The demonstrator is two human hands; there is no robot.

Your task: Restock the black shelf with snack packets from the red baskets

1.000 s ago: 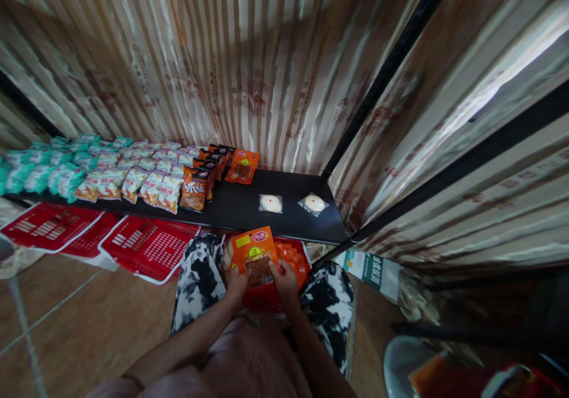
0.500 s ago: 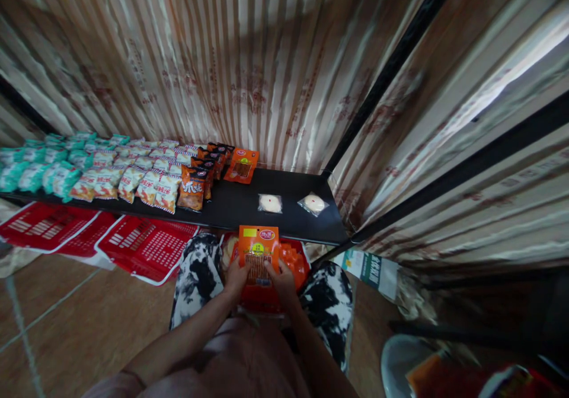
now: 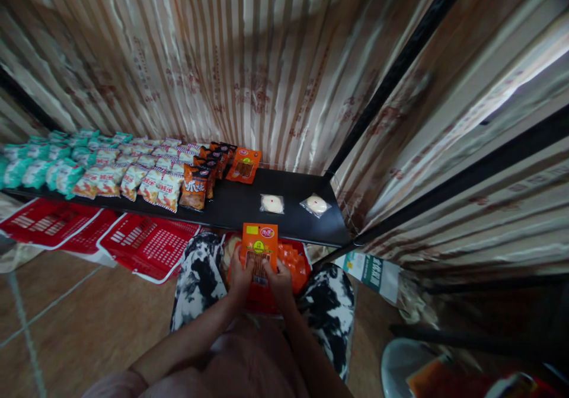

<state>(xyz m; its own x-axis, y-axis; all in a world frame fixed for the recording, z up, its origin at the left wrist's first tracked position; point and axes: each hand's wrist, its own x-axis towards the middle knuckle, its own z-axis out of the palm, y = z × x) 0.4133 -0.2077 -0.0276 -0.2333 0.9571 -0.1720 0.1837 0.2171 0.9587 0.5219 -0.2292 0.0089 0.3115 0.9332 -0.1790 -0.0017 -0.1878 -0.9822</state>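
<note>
Both my hands hold one orange snack packet (image 3: pixel 259 247) upright over my lap. My left hand (image 3: pixel 240 277) grips its lower left edge and my right hand (image 3: pixel 280 279) grips its lower right edge, fingers closed on it. Under the packet, between my patterned trouser knees, sits a red basket (image 3: pixel 297 263) with more orange packets inside. Just ahead is a low black shelf (image 3: pixel 240 208). On it lie another orange packet (image 3: pixel 243 165) and two small clear-wrapped white buns (image 3: pixel 271 203) (image 3: pixel 315 204).
Rows of teal, white-red and orange-black snack bags (image 3: pixel 133 172) fill the shelf's left part. Empty red baskets (image 3: pixel 146 244) lie on the floor below at the left. Striped curtain hangs behind; black frame posts (image 3: pixel 391 66) stand to the right. A green-white box (image 3: pixel 371 270) lies by my right knee.
The packet in my hands has turned from tilted to upright and moved a little up and toward the shelf. The view has shifted slightly.
</note>
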